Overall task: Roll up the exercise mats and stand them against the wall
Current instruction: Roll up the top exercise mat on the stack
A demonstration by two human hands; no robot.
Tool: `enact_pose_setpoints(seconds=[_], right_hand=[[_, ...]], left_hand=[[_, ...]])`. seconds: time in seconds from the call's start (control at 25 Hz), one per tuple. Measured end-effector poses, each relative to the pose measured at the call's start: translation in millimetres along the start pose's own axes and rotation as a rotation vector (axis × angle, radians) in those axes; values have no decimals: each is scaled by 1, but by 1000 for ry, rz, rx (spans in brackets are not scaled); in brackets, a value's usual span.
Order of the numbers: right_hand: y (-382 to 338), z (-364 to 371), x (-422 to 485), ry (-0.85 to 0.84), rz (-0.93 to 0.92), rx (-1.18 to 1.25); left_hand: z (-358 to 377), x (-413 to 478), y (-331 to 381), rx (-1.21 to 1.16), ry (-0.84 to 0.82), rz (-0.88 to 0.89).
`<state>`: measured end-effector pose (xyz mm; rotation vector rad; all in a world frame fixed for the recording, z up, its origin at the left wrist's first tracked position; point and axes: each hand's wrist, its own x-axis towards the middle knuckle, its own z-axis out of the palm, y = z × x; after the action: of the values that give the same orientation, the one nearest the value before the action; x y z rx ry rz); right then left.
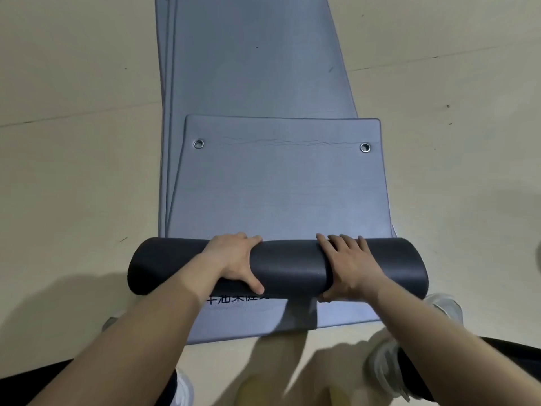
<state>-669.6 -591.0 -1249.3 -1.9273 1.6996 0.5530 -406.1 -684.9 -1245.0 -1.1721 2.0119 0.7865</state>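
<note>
Head view: left hand (234,259) wraps the dark grey rolled foam exercise mat (289,268), fingers over the top, thumb curled on the near side; right hand (348,268) grips the same roll, fingers spread. The roll lies crosswise on a stack of flat blue-grey mats (248,68) on the beige floor (73,156). Its unrolled end (281,186), with two metal eyelets (198,143), lies flat ahead.
</note>
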Motion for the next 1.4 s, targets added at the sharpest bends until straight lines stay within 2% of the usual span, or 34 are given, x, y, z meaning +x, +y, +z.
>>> enact_pose_setpoints(seconds=[0.04, 0.12, 0.16, 0.28, 0.32, 0.4, 0.48, 0.6, 0.76, 0.92, 1.04, 1.2, 1.24, 1.4], right_hand=[[-10, 13, -15, 82, 33, -31], [-24, 27, -28, 123, 76, -57], [-22, 21, -22, 104, 69, -33], [4, -31, 28, 83, 18, 62], [10, -51, 41, 100, 27, 86], [16, -60, 53, 276, 63, 120], [11, -36, 53, 451, 61, 90], [10, -10, 73, 313, 89, -121], [36, -49, 126, 302, 46, -159], [34, -65, 123, 251, 14, -180], [19, -52, 83, 147, 3, -131], [4, -35, 30, -102, -67, -48], [-1, -29, 18, -100, -59, -49], [-33, 13, -23, 133, 59, -133]], left_hand=[[-8, 2, -1, -56, -45, -7], [-24, 4, -7, -118, -58, -38], [-26, -1, -8, -122, 43, -73], [7, -29, -2, -15, 595, -227], [21, -32, 1, 25, 628, -241], [20, -14, -1, 29, 515, -224], [-15, 19, -16, -49, 461, -194], [-43, 53, -33, -42, 522, -84], [-39, 76, -35, 249, 547, -88], [-53, 73, -36, 219, 562, -70], [-27, 40, -19, 198, 433, -57], [10, -8, 1, 127, 196, -30], [13, -13, 3, 115, 154, -20], [-16, -10, -2, -117, -4, 4]])
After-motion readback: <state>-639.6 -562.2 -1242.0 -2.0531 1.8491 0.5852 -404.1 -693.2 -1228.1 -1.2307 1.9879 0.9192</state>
